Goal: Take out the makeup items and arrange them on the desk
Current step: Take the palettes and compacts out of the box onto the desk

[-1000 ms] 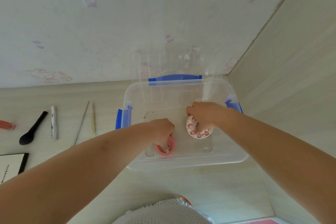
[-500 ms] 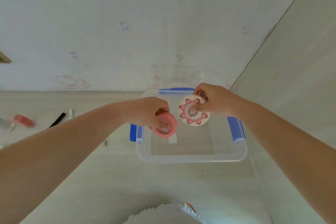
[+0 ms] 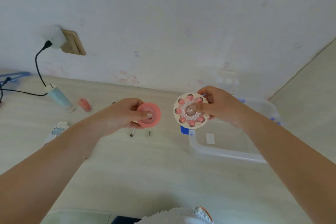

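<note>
My left hand (image 3: 123,114) pinches a small round pink compact (image 3: 150,114) in the air above the desk, thumb on its face. My right hand (image 3: 220,107) holds a round white case decorated with pink beads (image 3: 189,111), also lifted, just left of the box. The clear plastic storage box with blue clips (image 3: 227,151) sits on the desk at the right, below and behind my right arm; only a white label shows inside it.
Laid out on the desk at the left are a light blue tube (image 3: 61,99), a small pink bottle (image 3: 84,104), a clear item (image 3: 58,130) and thin stick ends (image 3: 131,132). A black cable (image 3: 39,71) runs from a wall socket (image 3: 72,42). A side wall stands to the right.
Both hands rose out of the box with their items and moved left over the desk. The view swung left, so the box now sits at the right.
</note>
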{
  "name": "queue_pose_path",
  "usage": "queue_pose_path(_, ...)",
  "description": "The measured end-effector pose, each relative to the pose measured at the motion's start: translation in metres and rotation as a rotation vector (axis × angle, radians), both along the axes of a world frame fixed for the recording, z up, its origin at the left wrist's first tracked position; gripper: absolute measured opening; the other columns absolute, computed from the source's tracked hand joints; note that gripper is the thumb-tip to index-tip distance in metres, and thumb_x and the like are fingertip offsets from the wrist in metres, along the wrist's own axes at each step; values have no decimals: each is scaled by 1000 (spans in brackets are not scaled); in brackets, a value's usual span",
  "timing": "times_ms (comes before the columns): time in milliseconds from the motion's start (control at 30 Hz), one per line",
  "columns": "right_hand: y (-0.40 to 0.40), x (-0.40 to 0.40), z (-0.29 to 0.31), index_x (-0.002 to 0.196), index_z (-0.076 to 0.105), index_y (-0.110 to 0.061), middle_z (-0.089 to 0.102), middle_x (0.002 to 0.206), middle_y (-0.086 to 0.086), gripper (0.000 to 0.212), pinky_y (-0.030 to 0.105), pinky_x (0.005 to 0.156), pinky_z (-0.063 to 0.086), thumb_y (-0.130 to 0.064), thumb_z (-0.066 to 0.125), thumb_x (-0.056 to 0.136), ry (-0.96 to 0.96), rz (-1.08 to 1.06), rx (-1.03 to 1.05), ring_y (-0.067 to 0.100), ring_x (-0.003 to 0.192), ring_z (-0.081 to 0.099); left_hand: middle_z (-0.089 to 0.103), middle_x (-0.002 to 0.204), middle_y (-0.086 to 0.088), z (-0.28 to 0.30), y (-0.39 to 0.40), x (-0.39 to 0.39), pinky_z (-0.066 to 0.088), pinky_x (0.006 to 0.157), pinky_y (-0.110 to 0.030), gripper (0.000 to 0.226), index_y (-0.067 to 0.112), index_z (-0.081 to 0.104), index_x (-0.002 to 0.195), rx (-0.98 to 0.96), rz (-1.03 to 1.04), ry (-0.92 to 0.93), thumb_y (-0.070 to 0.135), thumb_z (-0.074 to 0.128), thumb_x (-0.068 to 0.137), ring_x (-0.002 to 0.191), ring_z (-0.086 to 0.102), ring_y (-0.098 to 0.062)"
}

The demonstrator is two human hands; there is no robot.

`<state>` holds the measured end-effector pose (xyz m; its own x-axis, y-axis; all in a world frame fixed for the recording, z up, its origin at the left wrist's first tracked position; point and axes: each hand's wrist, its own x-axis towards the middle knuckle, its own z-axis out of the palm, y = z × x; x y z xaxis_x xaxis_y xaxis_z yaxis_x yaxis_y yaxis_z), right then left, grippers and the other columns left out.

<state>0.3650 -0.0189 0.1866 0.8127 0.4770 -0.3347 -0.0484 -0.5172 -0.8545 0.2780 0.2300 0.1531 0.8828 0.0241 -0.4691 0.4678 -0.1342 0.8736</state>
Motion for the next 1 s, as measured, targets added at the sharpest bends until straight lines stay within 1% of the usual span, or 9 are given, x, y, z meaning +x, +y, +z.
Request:
queue_pose_path(67,29,-16,-4,102,54,-20,67,97,5,27,28,64,55,-16,70,81,52,-39,39,18,82,68,67,91,-7,-9,30,-16,59,78,-29,11,6,61,96,-60,66,25,8,64,85,83,69,-12)
queue_pose_path(200,78,-53,-28,111,52,-17,66,103,10,31,22,59,55,-15,67,83,180,-75,142,16,82,68,73,89,-3,-33,78,-42,59,71,-24,13,6,63,101,-114,121,88,8,60,89,82,70,-8)
queue_pose_path(367,108,-97,-91,104,54,-22,61,103,15,22,24,62,55,-12,64,86,306,-206,116,19,86,64,65,92,-5,-81,106,-70,55,82,-28,8,13,64,96,31,138,187,12,62,88,86,62,-13)
queue_pose_path(467,114,-117,-127,112,54,-14,59,90,6,28,25,64,53,-11,64,86,381,-344,59,16,78,62,64,95,-6,-110,111,-85,55,83,-30,13,14,64,98,83,118,249,15,66,85,90,62,-15)
queue_pose_path(567,119,-129,-149,106,53,-13,62,95,6,22,24,59,53,-11,64,87,467,-492,93,17,79,64,65,96,-5,-129,107,-92,56,82,-30,9,18,64,92,79,87,287,15,66,84,90,63,-16)
queue_pose_path(667,127,-132,-164,97,54,-14,64,105,11,14,31,68,56,-13,64,87,512,-617,143,23,86,66,63,92,-4,-139,103,-90,55,80,-30,8,20,63,87,89,69,284,13,63,85,87,62,-16)
queue_pose_path(767,134,-130,-173,103,55,-10,64,108,13,20,35,75,57,-14,65,87,511,-661,147,26,93,67,61,85,-4,-143,101,-82,54,72,-28,7,18,64,85,160,47,233,12,62,84,80,59,-17)
queue_pose_path(867,137,-127,-179,103,56,-10,64,109,12,20,35,74,58,-14,65,87,504,-683,145,27,95,67,59,74,-3,-148,101,-74,50,70,-31,5,12,67,84,259,-6,188,13,62,84,72,56,-19)
queue_pose_path(1000,136,-125,-187,104,56,-11,63,110,11,19,36,75,58,-14,64,87,493,-714,106,27,97,66,60,71,-1,-155,101,-66,47,68,-31,2,14,65,84,334,-32,161,13,63,82,71,57,-21)
